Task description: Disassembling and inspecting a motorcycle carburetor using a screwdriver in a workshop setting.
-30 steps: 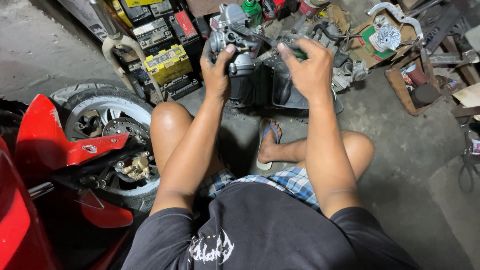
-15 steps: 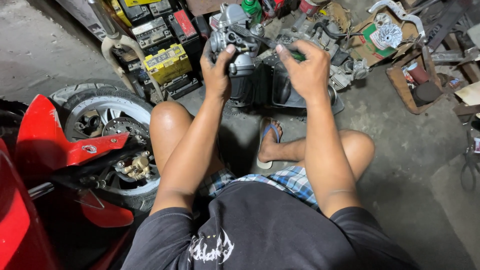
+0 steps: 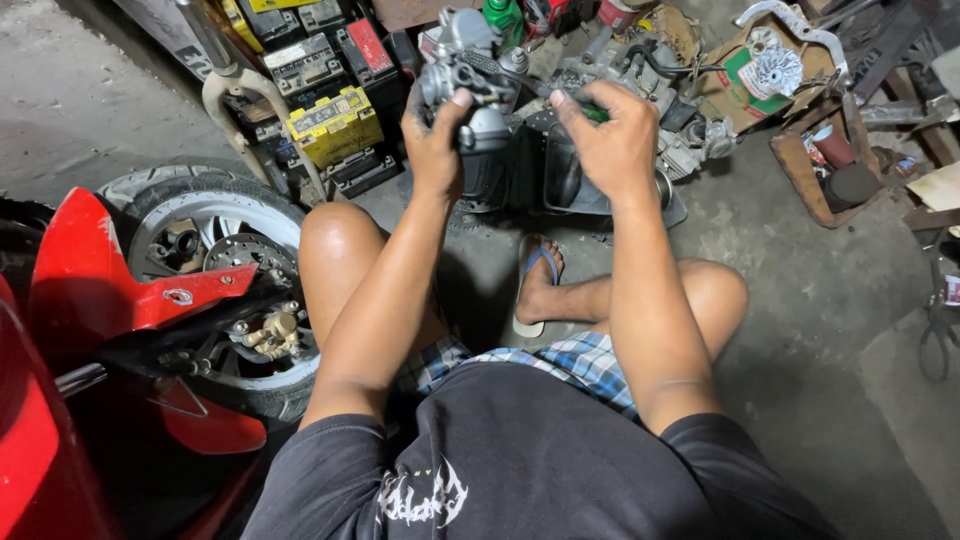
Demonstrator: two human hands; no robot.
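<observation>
At the far left of the frame stands one red motorcycle fender [image 3: 110,285], and just right of it one front wheel [image 3: 215,215] with its tyre on the concrete floor [image 3: 90,110]. In the upper left, behind the wheel, sits a stack of batteries: one yellow battery [image 3: 335,125] in front, and at least three darker ones above it (the exact count is hard to tell in the clutter).

Toward the upper middle, the left hand [image 3: 435,145] grips one grey metal carburetor [image 3: 468,75], fingers wrapped around its lower body and the thumb pressed up against its side. Just right of it, the right hand [image 3: 612,140] is closed around a tool with a green handle [image 3: 595,113], only a sliver of which shows between the fingers. Both hands are held up over a dark engine part [image 3: 560,180] that rests on the floor.

Below the hands lie the person's two bare knees, and between them one foot in a blue-strapped sandal [image 3: 535,285].

In the upper right stands one cardboard box [image 3: 735,85] holding one small silver finned part [image 3: 778,68].
</observation>
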